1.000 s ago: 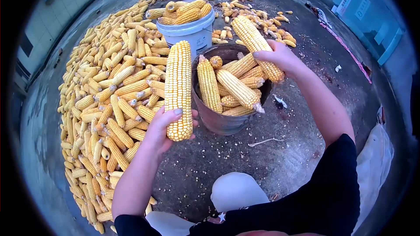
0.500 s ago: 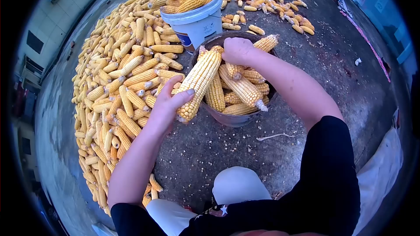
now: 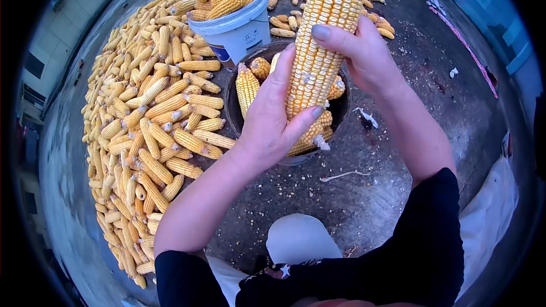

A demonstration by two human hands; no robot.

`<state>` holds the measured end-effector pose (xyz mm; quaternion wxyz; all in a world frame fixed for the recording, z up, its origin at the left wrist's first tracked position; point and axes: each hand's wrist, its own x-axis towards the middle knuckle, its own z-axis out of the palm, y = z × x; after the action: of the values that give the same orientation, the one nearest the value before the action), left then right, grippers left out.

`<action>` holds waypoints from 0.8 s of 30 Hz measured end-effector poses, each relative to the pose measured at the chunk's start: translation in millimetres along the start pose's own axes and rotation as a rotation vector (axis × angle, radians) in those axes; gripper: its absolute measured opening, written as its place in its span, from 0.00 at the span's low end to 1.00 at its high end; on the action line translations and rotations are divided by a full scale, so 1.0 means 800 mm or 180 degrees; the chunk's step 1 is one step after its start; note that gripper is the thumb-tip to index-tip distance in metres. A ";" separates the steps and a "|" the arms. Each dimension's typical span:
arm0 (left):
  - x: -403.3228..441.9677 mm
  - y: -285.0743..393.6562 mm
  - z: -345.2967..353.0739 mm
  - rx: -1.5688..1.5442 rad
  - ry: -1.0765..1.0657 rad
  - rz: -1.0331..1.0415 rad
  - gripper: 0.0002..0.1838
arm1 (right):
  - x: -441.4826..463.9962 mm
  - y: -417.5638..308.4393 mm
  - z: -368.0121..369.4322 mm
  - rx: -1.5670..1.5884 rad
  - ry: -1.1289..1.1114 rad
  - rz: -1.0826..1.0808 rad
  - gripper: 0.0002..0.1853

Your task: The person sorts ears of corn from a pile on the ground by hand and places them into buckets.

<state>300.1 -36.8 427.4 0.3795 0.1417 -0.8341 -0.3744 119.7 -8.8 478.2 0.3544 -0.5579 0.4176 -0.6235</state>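
Raised over the bucket, a large yellow ear of corn [image 3: 324, 40] tilts with its upper end to the right. My left hand [image 3: 270, 116] grips its lower end, thumb across the front. Higher up, my right hand [image 3: 369, 59] is closed around the right side, thumb pressed on the kernels. The fingers behind the ear are partly hidden. Below stands a dark round bucket [image 3: 232, 99] holding several ears, among them a yellow ear [image 3: 247, 88] leaning on its left wall. My hands and the held ear hide much of its inside.
A big heap of corn ears [image 3: 153, 108] covers the ground on the left. Behind the dark bucket stands a white bucket [image 3: 242, 37] full of ears. More ears lie at the back. Loose kernels, a pale strip [image 3: 344, 175] and a white scrap [image 3: 367, 118] lie on the concrete.
My right hand has come up out of the bucket and now grips the ear. The ear has risen closer to the camera, and my left hand has shifted right with it.
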 end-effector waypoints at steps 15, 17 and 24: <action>-0.016 -0.072 0.060 0.1204 -0.1121 -0.0952 0.14 | -0.044 0.050 -0.032 -0.1456 0.0205 0.0133 0.38; 0.020 -0.093 0.084 0.1619 -0.0963 -0.0467 0.18 | -0.039 0.042 -0.033 -0.1640 0.0575 -0.0144 0.36; 0.067 -0.107 0.155 0.3190 -0.1114 0.0164 0.19 | -0.082 0.000 -0.063 -0.0565 0.1466 -0.0338 0.34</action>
<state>168.3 -58.9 339.1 0.1295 0.2205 -0.9648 0.0615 78.2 56.9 451.0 0.1662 -0.4512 0.5106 -0.7128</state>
